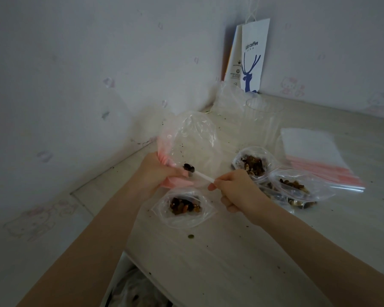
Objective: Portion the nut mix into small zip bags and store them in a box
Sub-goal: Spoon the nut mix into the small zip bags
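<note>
- Left hand (162, 171) grips the bunched pink zip edge of the big clear bag (191, 138), which is held up off the table (231, 262), near the wall.
- Right hand (235, 189) pinches the handle end of the white spoon (205, 177). A few nuts (189, 167) sit in its bowl, by the left fingertips.
- Spoon's long axis runs from the right hand up-left, bowl toward the big bag's mouth.
- Small zip bag (184, 207) lies on the table just below both hands, mouth gaping upward, partly filled.
- Handling, my read: film is thin, limp, slippery, and the load is light. Hold it by the zip strip, likely the stiffest part.
- Nuts are loose, so keep the spoon level.
</note>
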